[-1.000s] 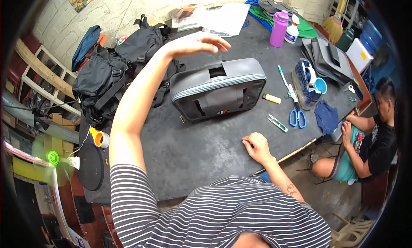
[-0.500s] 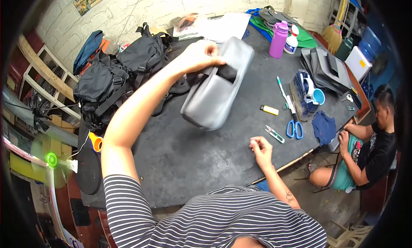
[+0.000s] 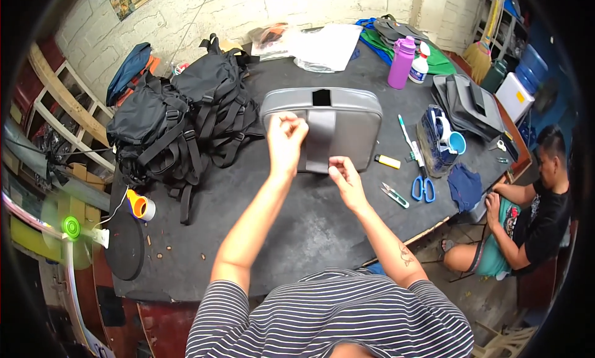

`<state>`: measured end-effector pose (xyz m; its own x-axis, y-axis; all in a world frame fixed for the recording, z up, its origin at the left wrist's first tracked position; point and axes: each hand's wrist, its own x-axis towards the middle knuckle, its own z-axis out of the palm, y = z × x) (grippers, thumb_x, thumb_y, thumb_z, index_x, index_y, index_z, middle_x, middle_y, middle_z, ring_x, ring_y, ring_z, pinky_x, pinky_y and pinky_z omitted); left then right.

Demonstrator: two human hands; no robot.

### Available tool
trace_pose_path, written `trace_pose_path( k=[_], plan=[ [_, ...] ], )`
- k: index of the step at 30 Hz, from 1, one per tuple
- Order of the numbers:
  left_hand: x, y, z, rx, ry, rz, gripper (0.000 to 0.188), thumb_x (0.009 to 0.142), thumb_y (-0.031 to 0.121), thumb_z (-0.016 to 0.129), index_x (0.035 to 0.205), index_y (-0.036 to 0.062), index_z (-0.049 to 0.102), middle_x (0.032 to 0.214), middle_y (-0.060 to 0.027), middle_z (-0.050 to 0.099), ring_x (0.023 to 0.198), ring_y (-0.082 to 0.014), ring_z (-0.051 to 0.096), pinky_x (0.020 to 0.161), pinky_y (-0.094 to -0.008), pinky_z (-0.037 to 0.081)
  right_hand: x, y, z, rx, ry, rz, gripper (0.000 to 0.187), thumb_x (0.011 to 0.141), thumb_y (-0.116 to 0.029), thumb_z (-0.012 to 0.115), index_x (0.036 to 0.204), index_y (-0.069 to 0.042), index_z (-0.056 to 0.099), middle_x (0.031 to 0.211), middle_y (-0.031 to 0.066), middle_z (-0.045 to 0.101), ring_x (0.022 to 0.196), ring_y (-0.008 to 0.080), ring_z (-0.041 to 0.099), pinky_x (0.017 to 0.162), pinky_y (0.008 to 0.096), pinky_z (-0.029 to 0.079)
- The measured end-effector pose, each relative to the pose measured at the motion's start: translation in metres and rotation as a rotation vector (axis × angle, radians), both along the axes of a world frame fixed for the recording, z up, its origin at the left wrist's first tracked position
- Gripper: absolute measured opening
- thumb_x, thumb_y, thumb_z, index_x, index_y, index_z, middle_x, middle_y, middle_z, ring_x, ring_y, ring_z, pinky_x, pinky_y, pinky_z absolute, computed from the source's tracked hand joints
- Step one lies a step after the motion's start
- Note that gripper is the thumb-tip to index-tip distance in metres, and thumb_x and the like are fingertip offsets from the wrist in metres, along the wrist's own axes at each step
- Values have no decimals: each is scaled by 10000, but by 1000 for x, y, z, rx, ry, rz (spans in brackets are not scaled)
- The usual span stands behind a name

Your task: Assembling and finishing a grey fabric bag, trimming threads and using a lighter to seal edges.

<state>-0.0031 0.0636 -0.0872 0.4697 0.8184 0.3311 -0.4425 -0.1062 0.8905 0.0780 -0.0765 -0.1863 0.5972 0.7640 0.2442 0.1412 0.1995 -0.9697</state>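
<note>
A grey zippered case (image 3: 358, 126) stands on the black table in front of me, its broad face toward me. Down its middle runs a grey flap (image 3: 321, 132), with a black patch (image 3: 321, 98) above it at the top edge. My left hand (image 3: 284, 141) is in front of the case's left half, fingers curled into a pinch beside the flap; what they hold, if anything, is hidden. Lower down, my right hand (image 3: 348, 183) has its thumb and fingers closed at the flap's bottom end.
Black strapped bags (image 3: 186, 110) lie to the left, near an orange tape roll (image 3: 144, 207). Snips (image 3: 395, 196), blue-handled scissors (image 3: 423, 187) and a yellow lighter-shaped item (image 3: 388, 161) lie right. A purple bottle (image 3: 401, 64) stands behind. Another person (image 3: 527, 209) sits far right.
The case, held up tilted in my left hand before, now stands upright facing me. My left hand has come down and nearer; my right hand has moved left from the table to the flap.
</note>
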Motion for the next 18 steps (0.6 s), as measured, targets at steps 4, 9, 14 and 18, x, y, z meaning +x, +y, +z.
trace_pose_path(
  k=[4, 9, 14, 18],
  plan=[
    [-12, -1, -32, -82, 228, -189, 112, 916, 143, 595, 933, 32, 590, 795, 39, 572, 723, -40, 478, 672, -215, 389, 9, 6, -12, 18, 83, 23, 189, 945, -214, 577, 1004, -40, 535, 798, -29, 548, 740, 57, 488, 730, 218, 422],
    [-23, 16, -44, -151, 179, -433, 327, 938, 381, 511, 1003, 88, 641, 901, 3, 643, 830, -100, 576, 789, -271, 432, 9, 7, -1, 34, 152, 70, 175, 953, -190, 561, 1015, -27, 541, 813, -22, 572, 761, 49, 494, 732, 213, 415],
    [-14, 13, -5, -256, 151, -779, 483, 968, 413, 426, 1226, 20, 536, 1107, -138, 652, 1001, -215, 630, 937, -360, 448, 14, 2, -3, 30, 136, 121, 188, 971, -203, 533, 993, -17, 553, 805, -37, 559, 763, 41, 476, 720, 208, 404],
    [2, 10, 21, -103, 192, -854, 442, 922, 237, 571, 1252, -43, 480, 1112, -188, 640, 1020, -273, 642, 910, -373, 507, 18, -4, 13, -11, 112, 165, 393, 991, -401, 462, 965, -34, 602, 823, -60, 518, 779, 54, 434, 727, 221, 370]
  ],
)
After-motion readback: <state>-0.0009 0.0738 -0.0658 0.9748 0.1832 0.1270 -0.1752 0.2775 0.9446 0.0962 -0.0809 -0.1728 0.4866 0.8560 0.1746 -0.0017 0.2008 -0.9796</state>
